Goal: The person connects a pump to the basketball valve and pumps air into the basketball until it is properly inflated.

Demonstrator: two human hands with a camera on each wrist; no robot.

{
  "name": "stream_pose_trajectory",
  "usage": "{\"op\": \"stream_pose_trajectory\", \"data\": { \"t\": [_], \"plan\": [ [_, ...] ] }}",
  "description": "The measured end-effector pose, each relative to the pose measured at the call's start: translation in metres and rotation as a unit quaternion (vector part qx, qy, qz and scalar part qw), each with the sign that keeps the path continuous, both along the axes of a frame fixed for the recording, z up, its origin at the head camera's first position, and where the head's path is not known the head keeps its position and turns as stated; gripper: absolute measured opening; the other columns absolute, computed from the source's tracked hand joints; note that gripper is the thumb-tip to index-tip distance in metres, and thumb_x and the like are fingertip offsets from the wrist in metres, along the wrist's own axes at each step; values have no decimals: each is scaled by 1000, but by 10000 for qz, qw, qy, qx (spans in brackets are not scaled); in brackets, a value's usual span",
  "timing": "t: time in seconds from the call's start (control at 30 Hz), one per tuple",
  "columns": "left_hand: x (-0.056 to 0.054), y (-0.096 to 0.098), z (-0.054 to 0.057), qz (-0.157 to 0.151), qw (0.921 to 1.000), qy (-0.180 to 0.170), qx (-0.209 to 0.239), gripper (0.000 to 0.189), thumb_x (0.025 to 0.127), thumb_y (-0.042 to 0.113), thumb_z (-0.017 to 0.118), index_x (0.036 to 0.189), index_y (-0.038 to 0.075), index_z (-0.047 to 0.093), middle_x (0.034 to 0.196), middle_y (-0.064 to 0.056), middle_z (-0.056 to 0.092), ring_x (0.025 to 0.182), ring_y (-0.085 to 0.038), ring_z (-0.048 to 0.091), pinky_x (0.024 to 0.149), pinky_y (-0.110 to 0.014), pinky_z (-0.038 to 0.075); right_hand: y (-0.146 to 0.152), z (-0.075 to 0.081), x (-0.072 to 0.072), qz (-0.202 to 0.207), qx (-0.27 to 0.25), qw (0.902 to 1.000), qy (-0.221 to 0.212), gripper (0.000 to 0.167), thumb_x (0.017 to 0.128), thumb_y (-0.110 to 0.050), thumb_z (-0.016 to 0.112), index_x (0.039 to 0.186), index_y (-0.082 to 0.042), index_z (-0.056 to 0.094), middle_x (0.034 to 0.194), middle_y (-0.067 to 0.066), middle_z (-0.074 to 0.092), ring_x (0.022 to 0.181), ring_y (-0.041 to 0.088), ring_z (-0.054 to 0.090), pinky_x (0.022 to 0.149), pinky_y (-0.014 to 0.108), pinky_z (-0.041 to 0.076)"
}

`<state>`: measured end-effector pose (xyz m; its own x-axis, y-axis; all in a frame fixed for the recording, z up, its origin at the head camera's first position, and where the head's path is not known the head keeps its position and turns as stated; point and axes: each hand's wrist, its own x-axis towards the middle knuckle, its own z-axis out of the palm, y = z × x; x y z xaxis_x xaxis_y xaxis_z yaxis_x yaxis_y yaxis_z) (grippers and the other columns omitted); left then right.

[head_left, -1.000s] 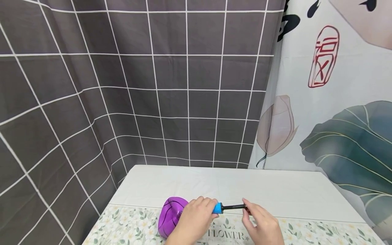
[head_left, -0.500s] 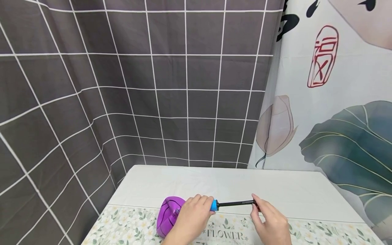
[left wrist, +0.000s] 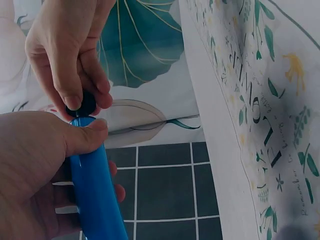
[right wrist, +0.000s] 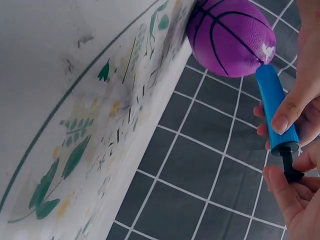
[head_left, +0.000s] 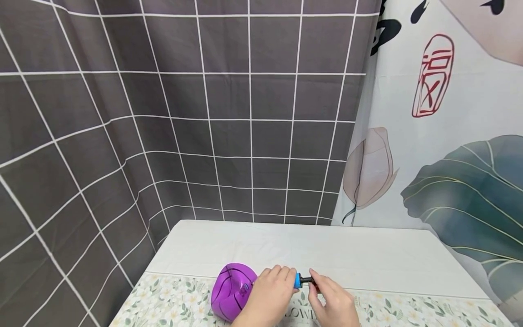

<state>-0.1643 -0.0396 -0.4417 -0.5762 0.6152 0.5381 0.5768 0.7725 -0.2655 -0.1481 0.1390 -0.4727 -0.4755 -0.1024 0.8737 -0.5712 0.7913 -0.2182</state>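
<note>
A purple ball with black lines, like a small basketball, lies at the left end of a hand pump, its skin dented on the side facing the pump. In the right wrist view the tip of the blue pump meets the ball beside a white mark. My left hand grips the pump's blue barrel, thumb along it, and hides most of it in the head view. My right hand pinches the black handle at the other end. Only a short length of black rod shows between handle and barrel.
Under the hands is a table with a white cloth, its near part printed with flowers and lettering. A dark grey curtain with white grid lines hangs behind and to the left. A white curtain with leaf prints hangs at the right.
My right hand first drew the handle out to the right, lengthening the black rod, then pushed it back left close to the barrel. My left hand shifted slightly, still gripping the pump.
</note>
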Motion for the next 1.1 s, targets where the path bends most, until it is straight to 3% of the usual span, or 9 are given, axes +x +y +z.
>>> {"op": "stream_pose_trajectory", "data": {
  "t": [0.23,0.33,0.47,0.57,0.63,0.7,0.8,0.9,1.1],
  "plan": [
    [-2,-7,2,-41,9994,-320,155,39,87,40,77,114,14,66,96,7,67,83,-7,60,67,-19,49,14,4,-4,38,60,9999,144,38,98,-28,48,105,-3,77,82,0,75,63,5,67,58,9,51],
    [-5,-12,3,-7,9986,-451,284,37,88,37,76,115,15,65,97,7,67,84,-8,59,67,-20,48,26,7,-6,-99,-14,9997,241,27,86,-14,63,106,-4,77,84,0,75,63,8,68,60,12,53],
    [-8,-20,4,99,9969,-689,378,36,90,36,74,118,15,66,99,7,68,87,-9,60,71,-21,50,42,10,-7,-292,-79,9991,294,37,71,-2,72,108,-4,77,85,1,76,63,12,69,61,14,54],
    [-9,-23,4,114,9961,-773,421,36,91,36,73,120,15,66,102,6,69,89,-9,61,73,-22,51,51,15,-5,-399,-102,9989,206,27,88,-17,66,108,-3,77,86,3,76,63,14,70,62,13,54],
    [-10,-24,4,101,9964,-719,445,37,90,36,73,120,15,66,102,6,69,89,-10,62,73,-22,51,55,17,-4,-415,-162,9989,141,35,95,-26,55,108,-2,77,86,3,76,63,15,70,62,11,53],
    [-11,-25,4,73,9969,-646,435,37,90,36,74,120,15,66,102,6,69,88,-10,62,71,-22,51,56,19,-4,-429,-230,9988,65,38,97,-27,52,108,-1,76,85,4,76,63,16,70,63,10,53],
    [-10,-23,5,23,9979,-524,369,37,90,36,74,119,14,66,101,5,69,88,-10,62,71,-22,51,55,19,-3,-471,-350,9983,-12,28,87,-13,63,109,0,76,87,6,76,64,17,70,66,8,52],
    [-9,-21,7,7,9988,-380,306,37,90,35,74,117,12,68,100,4,69,88,-11,62,71,-23,51,50,17,-2,-610,-430,9972,-69,35,75,1,71,110,-1,76,90,7,76,66,17,70,67,7,52],
    [-7,-16,6,35,9992,-309,240,38,88,36,77,114,10,69,98,2,69,87,-12,62,71,-24,51,36,8,-2,-538,-435,9976,-17,41,70,6,75,110,0,75,91,7,76,67,17,71,65,11,54]
  ]
}}
